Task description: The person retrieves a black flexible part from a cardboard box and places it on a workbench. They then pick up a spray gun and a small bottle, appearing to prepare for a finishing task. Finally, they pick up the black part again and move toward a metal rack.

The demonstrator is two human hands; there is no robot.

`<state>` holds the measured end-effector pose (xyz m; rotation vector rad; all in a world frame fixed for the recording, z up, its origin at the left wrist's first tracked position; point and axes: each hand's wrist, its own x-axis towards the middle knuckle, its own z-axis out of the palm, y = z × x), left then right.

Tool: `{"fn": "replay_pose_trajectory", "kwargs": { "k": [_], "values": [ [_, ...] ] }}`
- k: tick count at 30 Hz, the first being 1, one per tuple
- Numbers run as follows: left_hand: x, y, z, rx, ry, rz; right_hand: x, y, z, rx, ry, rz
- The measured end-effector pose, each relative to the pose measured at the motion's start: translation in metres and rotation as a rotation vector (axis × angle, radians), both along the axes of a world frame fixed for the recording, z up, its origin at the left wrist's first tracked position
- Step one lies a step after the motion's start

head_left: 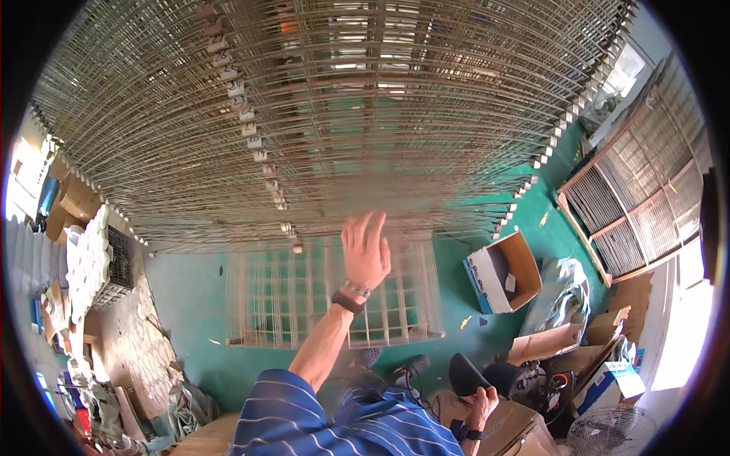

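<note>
My left hand (366, 251) is stretched forward, fingers apart and holding nothing that I can see. It is at the near edge of a tall drying rack (411, 99) of stacked wire shelves. One lower wire shelf (395, 304) lies flat, smeared by motion, beneath my left forearm. At the lower right my right hand (484, 401) is closed on the lower edge of a flat black piece (467, 375) with a rounded end, shaped like a shoe insole. Its exact kind I cannot tell.
An open cardboard box (502, 273) stands on the green floor to the right. Another wire rack (639, 182) leans beyond it. Near me at the right are cartons (544, 343) and a fan (610, 432). A black crate (114, 266) is on the left.
</note>
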<state>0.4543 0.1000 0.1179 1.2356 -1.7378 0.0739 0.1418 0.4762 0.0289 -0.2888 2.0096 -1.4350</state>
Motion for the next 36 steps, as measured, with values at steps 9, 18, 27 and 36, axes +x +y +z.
{"fn": "replay_pose_trajectory", "kwargs": {
  "k": [9,18,27,36],
  "values": [
    [0.044,-0.06,0.119,-0.369,-0.02,0.173,0.001,-0.018,-0.002,0.025,0.077,0.047],
    [0.054,-0.101,0.113,-0.306,-0.177,0.251,0.007,-0.017,-0.016,-0.046,0.046,-0.017],
    [0.054,-0.104,0.102,-0.359,-0.203,0.254,0.024,-0.014,-0.023,-0.053,0.043,-0.051],
    [0.052,-0.093,0.109,-0.32,-0.194,0.272,0.014,-0.012,-0.011,-0.023,0.05,0.003]
  ]
}}
